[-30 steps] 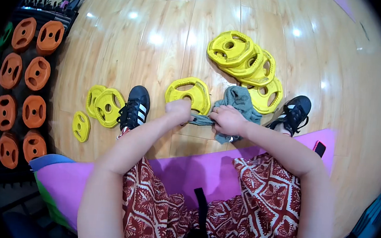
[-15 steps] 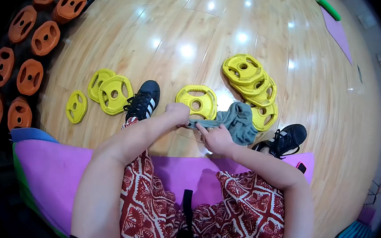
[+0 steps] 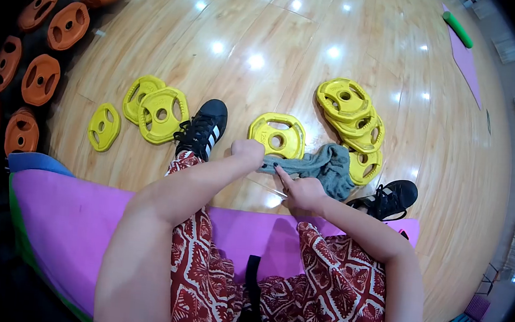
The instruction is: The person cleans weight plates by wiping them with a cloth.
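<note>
A grey-green cloth (image 3: 333,169) lies bunched on the floor in front of me, its narrow end stretched to the left. My left hand (image 3: 248,153) is closed in a fist around that end. On the cloth's near side is my right hand (image 3: 303,192), index finger extended along the fabric and the other fingers curled against it, partly hidden. Just beyond my left hand a yellow weight plate (image 3: 294,133) lies flat, with the cloth crossing near its lower edge. Several overlapping yellow plates (image 3: 345,101) lie behind the bunched cloth.
Three more yellow plates (image 3: 104,128) lie left of my black shoe (image 3: 211,124). My other shoe (image 3: 392,199) is at right. A rack of orange plates (image 3: 40,79) stands far left. Under me is a purple mat (image 3: 72,207). A green roller (image 3: 458,30) lies far right.
The view has shifted slightly, so the plates and rack appear moved. Both hands remain at the cloth's narrow end, the right index finger still laid on it.
</note>
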Available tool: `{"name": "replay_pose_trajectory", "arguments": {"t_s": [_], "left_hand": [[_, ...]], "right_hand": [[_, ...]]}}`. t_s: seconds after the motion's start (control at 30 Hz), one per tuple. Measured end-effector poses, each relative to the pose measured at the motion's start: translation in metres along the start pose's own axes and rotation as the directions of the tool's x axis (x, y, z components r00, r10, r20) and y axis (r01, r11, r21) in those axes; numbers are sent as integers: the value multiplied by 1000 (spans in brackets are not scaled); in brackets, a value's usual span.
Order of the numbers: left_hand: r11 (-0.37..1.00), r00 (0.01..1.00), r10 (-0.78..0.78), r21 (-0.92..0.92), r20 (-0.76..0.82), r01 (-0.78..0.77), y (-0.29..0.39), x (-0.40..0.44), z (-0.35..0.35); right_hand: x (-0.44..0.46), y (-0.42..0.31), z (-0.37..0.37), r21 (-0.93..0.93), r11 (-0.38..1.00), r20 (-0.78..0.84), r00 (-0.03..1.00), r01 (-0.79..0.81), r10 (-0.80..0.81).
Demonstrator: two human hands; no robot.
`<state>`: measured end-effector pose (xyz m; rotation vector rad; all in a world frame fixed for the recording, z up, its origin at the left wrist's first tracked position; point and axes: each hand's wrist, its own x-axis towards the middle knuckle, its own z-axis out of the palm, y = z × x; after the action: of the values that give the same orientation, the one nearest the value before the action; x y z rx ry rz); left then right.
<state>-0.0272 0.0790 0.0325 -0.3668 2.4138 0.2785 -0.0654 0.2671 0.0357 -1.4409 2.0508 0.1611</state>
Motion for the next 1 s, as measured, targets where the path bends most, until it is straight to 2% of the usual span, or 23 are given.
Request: {"name": "replay_pose_trajectory", "arguments": {"t_s": [0.1,0.17,0.3,0.37,0.4,0.47,0.57,0.6,0.67,0.77,1.0], "left_hand": [[1000,999,-4,16,-49,5,5,6,9],[999,998,21,39,-67,-19,12,6,11],[997,993,75,16,-90,-74,41,8,20],[987,991,123,113,-49,-117,63,11,24],[986,990,129,116,-52,-123,67,16,28],[986,984,142,100,-106,-132,68,25,32],[989,986,114,109,-125,-101,64,18,21],[988,984,120,115,-134,-104,63,16,15],[992,998,67,106,14,-68,59,13,3],[996,1000,-8,93,-14,10,47,24,10],[999,1000,13,30,17,-14,24,7,-10]], "right_hand": [[-5,10,10,2,1000,-42,999,7,-7],[-5,19,21,-85,996,-68,998,-3,-3],[-11,35,30,-77,997,-150,989,3,-15],[-14,44,33,35,999,-158,987,40,-34],[-16,49,35,35,999,-161,987,33,-27],[-18,58,36,227,971,-190,981,74,-30],[-17,59,37,270,960,-195,980,79,-26],[-19,57,34,265,961,-204,979,75,-20],[-21,52,28,220,976,-117,993,11,15],[-21,52,29,211,977,-128,992,30,-3],[-15,32,22,109,994,-57,998,24,-18]]}}
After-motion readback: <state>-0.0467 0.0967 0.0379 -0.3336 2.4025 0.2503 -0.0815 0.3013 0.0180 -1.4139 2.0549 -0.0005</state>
